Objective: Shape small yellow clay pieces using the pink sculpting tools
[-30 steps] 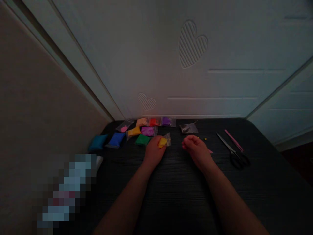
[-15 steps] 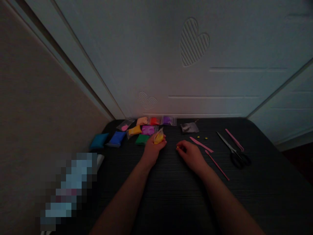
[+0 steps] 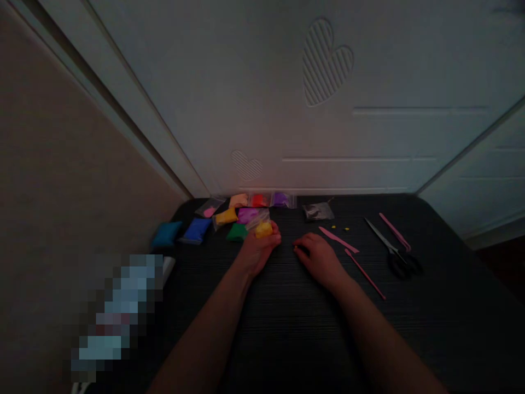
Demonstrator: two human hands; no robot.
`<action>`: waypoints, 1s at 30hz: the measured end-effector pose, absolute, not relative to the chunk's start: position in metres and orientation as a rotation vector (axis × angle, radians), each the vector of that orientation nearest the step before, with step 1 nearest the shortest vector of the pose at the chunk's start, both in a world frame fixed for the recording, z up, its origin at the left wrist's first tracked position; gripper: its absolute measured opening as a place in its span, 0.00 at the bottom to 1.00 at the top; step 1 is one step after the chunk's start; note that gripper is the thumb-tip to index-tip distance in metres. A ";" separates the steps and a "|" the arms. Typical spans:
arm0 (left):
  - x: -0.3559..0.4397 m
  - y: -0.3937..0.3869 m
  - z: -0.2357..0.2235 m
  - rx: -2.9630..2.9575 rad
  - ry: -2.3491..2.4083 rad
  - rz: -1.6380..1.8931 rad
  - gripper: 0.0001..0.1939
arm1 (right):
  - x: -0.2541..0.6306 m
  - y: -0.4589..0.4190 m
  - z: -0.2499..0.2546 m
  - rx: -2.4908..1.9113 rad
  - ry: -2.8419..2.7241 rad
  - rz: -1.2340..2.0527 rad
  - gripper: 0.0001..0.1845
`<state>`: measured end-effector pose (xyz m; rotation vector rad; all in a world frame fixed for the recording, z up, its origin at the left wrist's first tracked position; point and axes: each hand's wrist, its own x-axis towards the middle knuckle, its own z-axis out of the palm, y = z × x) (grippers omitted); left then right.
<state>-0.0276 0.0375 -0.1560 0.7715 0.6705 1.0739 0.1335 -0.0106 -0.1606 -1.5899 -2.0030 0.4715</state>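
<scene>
My left hand (image 3: 262, 245) is closed around a small clear bag of yellow modelling clay (image 3: 263, 229), just in front of the other clay bags. Between the thumb and forefinger of my right hand (image 3: 316, 254) is a tiny piece of yellow clay (image 3: 295, 248), held low over the table. Two more small yellow bits (image 3: 346, 229) lie on the table beyond my right hand. Beside that hand rest a pink plastic knife (image 3: 338, 239) and a thin pink modelling stick (image 3: 365, 273).
Bags of blue (image 3: 197, 230), teal (image 3: 166, 234), green (image 3: 237, 232), orange-yellow (image 3: 225, 218), red (image 3: 258, 200) and purple clay (image 3: 283, 200) lie at the back left. A dark-looking clear bag (image 3: 318, 211), scissors (image 3: 394, 251) and another pink tool (image 3: 394, 231) are right. A white door stands behind.
My left hand has turned, and the yellow bag's open end now tips away to the left. My right hand, still pinching its clay piece, has shifted very slightly left.
</scene>
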 end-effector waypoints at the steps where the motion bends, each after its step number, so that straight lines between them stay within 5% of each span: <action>1: -0.027 0.037 -0.156 0.769 0.677 1.078 0.14 | 0.134 -0.011 -0.160 -1.591 -2.005 0.469 0.09; 30: -0.027 0.039 -0.157 0.773 0.705 1.092 0.14 | 0.135 -0.010 -0.159 -1.564 -1.927 0.527 0.08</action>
